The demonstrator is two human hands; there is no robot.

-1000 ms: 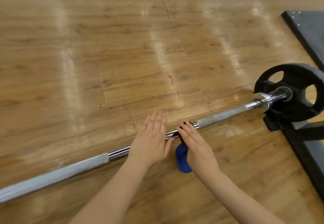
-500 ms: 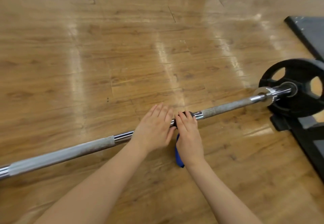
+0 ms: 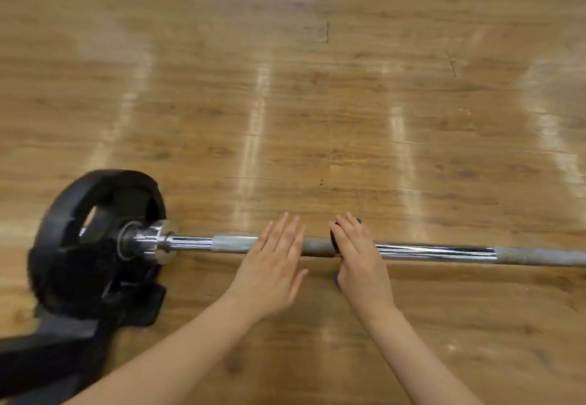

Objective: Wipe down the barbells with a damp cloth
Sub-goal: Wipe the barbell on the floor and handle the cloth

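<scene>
A barbell [image 3: 428, 251] lies across the lower middle of the frame, running from a black plate [image 3: 95, 230] at the lower left to the right edge. Its shaft alternates shiny chrome and dull grey knurled stretches.

The left hand [image 3: 272, 265] lies flat on a knurled stretch just right of the chrome collar [image 3: 158, 241], fingers straight and close together, pointing up the frame, thumb spread toward the right.

The right hand [image 3: 358, 255] rests on the bar just beside it, fingers straight and together, pressing a cloth [image 3: 336, 277] against the shaft. Only slivers of the cloth show: a dark edge at the fingertips and a blue bit under the palm, below the bar.

The two hands are near each other but apart. Under the plate, at the lower left, sits a dark stand [image 3: 63, 335]. Wooden floor [image 3: 317, 119] fills the rest, streaked with light.
</scene>
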